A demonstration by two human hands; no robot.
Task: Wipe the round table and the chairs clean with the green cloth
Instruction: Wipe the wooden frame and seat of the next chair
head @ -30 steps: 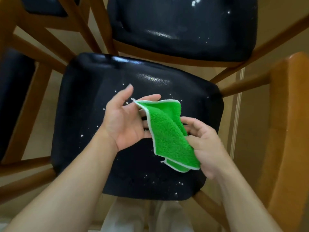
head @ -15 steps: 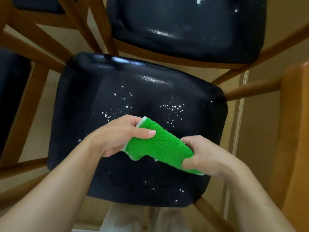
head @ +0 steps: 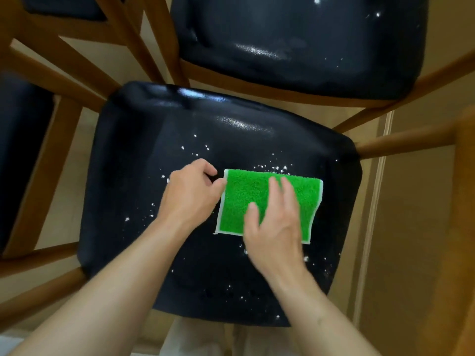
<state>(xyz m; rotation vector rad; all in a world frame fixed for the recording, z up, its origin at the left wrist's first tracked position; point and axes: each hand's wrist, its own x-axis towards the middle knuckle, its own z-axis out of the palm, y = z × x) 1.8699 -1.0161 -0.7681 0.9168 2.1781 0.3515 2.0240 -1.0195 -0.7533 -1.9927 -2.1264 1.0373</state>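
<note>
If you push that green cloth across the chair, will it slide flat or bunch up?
The green cloth looks soft and fluffy, so it is probably floppy and may bunch up. The right hand lies flat on it, which should help. The chair seat looks shiny, so it likely slides easily.

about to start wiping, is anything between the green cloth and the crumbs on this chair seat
Nothing visible stands in the way. The green cloth lies flat on the chair seat, the right hand flat on top of it, the left hand at its left edge. White crumbs lie scattered around it on the bare seat.
</note>
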